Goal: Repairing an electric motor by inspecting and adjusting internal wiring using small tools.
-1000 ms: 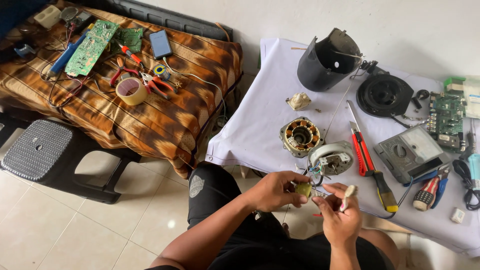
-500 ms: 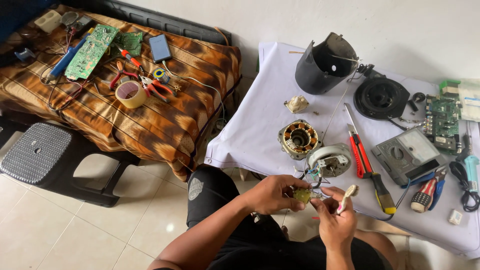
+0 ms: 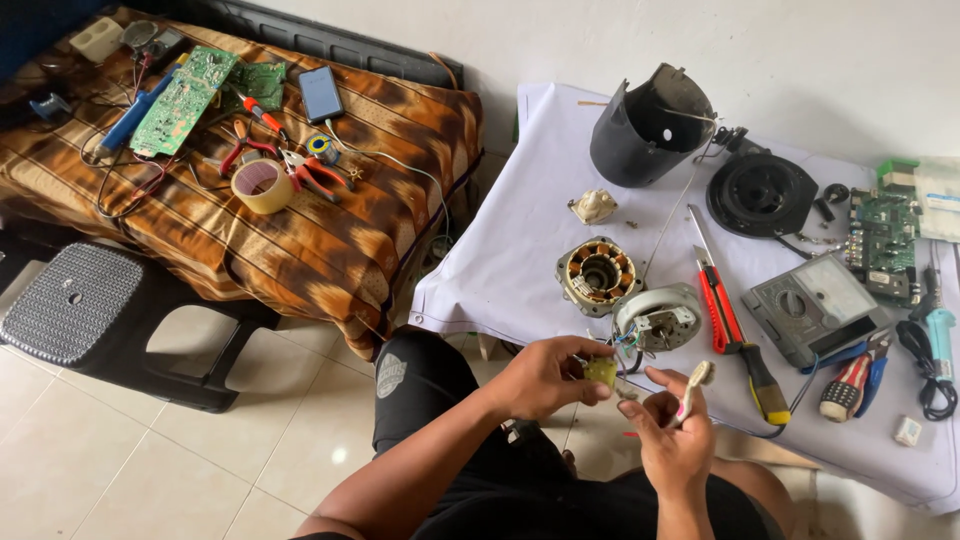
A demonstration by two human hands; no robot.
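1. The left hand (image 3: 545, 375) pinches a small yellowish-green block-shaped part (image 3: 601, 371) between thumb and fingertips, above the person's lap and just off the near edge of the white cloth-covered table (image 3: 520, 240).
2. Thin coloured wires (image 3: 626, 345) run from that part up to the round white motor cover (image 3: 658, 317) lying on the table edge, just beyond the hands.
3. The right hand (image 3: 672, 440) sits just beside the left, palm up, fingers curled around a slim pale-handled tool (image 3: 693, 388) whose rounded end points up and away; its thumb reaches toward the small part.
4. Just behind the white cover lies a round copper-wound motor stator (image 3: 598, 274); a red-handled utility knife (image 3: 716, 290) and a yellow-and-black screwdriver (image 3: 762, 378) lie to its right.
5. A black, open-topped plastic housing (image 3: 645, 130) stands tilted at the far side of the table; what is inside it cannot be made out.
6. A grey multimeter (image 3: 812, 305) rests further right.
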